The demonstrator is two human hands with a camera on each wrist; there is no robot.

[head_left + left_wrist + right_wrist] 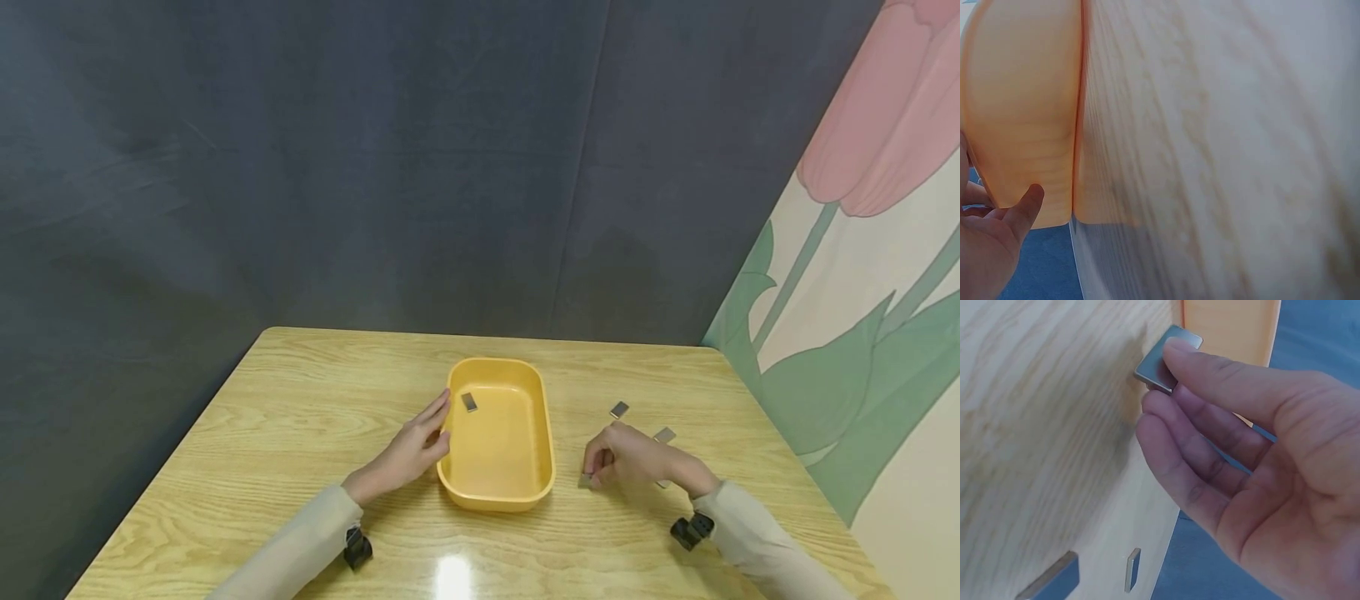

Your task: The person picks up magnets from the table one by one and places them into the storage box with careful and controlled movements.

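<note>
My right hand (pixel 626 454) pinches a small flat silver metal block (pixel 1166 359) between thumb and fingertips, close over the table to the right of the yellow tray (pixel 497 504). The right wrist view shows the thumb across the block's broad face, with the other fingers behind and below it. My left hand (pixel 408 450) is at the tray's left side, its fairly straight fingers along the rim and the thumb (pixel 1030 203) against the outer wall. Inside the tray, near its far left corner, lies another silver block (pixel 469 402).
Beyond the right hand lie more silver blocks: one (pixel 618 409) farther back and one (pixel 665 435) partly behind the wrist, with another (pixel 663 483) just showing below the wrist. A dark curtain (pixel 450 167) hangs behind the wooden table (pixel 337 367); a painted wall (pixel 885 333) flanks its right side.
</note>
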